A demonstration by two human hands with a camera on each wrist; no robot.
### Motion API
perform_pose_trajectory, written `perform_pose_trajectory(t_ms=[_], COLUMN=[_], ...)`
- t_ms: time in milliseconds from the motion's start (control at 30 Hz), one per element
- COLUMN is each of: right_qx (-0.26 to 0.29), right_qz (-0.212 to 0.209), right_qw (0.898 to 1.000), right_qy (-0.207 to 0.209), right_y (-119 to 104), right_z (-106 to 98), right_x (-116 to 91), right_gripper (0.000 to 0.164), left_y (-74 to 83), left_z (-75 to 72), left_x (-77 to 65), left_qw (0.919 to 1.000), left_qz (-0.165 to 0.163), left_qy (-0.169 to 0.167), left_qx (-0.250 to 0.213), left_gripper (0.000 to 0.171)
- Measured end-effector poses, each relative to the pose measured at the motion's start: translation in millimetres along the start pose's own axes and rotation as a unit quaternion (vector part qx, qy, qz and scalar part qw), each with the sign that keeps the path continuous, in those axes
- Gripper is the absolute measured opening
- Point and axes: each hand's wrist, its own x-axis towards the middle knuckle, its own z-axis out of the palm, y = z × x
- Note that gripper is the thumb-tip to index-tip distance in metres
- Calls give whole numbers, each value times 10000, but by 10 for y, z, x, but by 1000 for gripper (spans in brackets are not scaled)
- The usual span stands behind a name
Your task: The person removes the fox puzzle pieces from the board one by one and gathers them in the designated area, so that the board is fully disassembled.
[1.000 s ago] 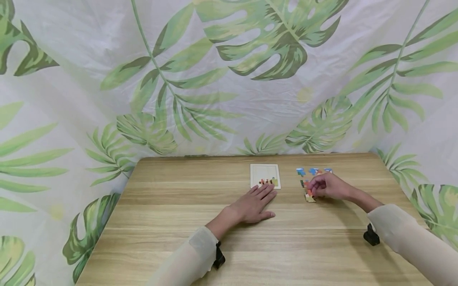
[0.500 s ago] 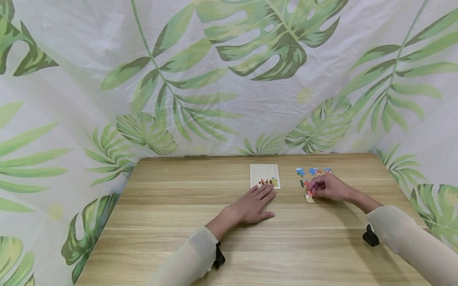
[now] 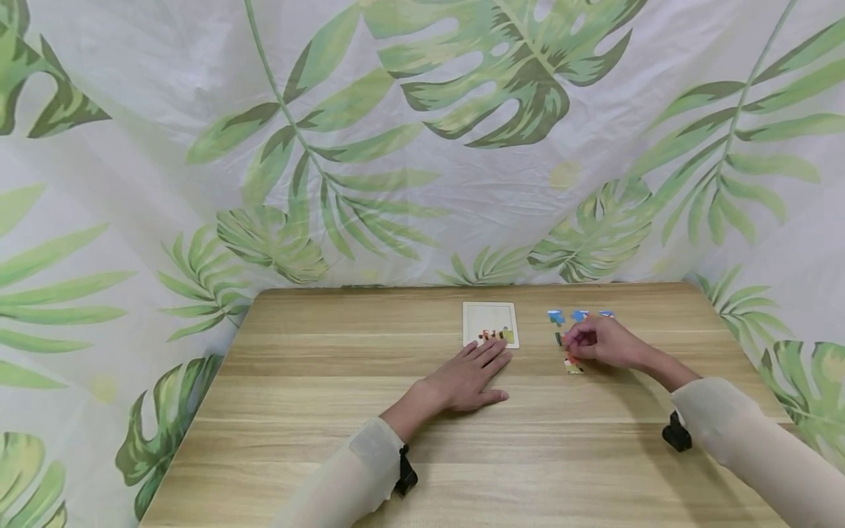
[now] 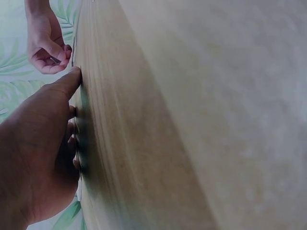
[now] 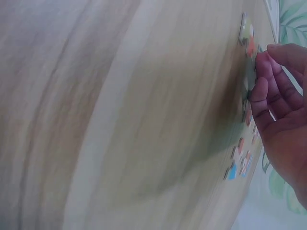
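My left hand (image 3: 465, 378) lies flat on the table with the fingers spread, fingertips at the lower edge of a white puzzle tray (image 3: 487, 314). A few joined colourful puzzle pieces (image 3: 495, 334) sit along the tray's bottom. To the right, my right hand (image 3: 606, 343) has thumb and fingertips drawn together over loose puzzle pieces; I cannot tell whether a piece is between them. A yellow and red piece (image 3: 573, 366) lies just below its fingertips, and a dark green piece (image 3: 559, 339) peeks out at their left. The right wrist view shows this hand (image 5: 283, 96) low beside the pieces.
Blue puzzle pieces (image 3: 556, 317) lie in a row behind the right hand, partly covered by it. The wooden table (image 3: 317, 396) ends at a leaf-printed cloth (image 3: 370, 183) at the back. Black wrist cameras (image 3: 677, 433) hang under both sleeves.
My right hand has shifted slightly left and away from me, covering more of the middle piece. My left hand and the tray have stayed in place.
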Motion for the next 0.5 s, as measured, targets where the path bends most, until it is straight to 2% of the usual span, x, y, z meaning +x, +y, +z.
perform_pose_trajectory(t_ms=[267, 500], right_qx=[-137, -69], right_qz=[202, 74], right_qw=[9997, 9999], right_qy=[84, 37], right_y=[-134, -172], right_z=[89, 184], right_x=[209, 387], right_gripper=[8, 7], left_y=[-1, 6], left_z=[2, -26], left_x=[-1, -12], left_qw=[10000, 10000], left_qz=[15, 35], left_qy=[39, 51], left_qx=[-7, 9], left_gripper=[77, 77])
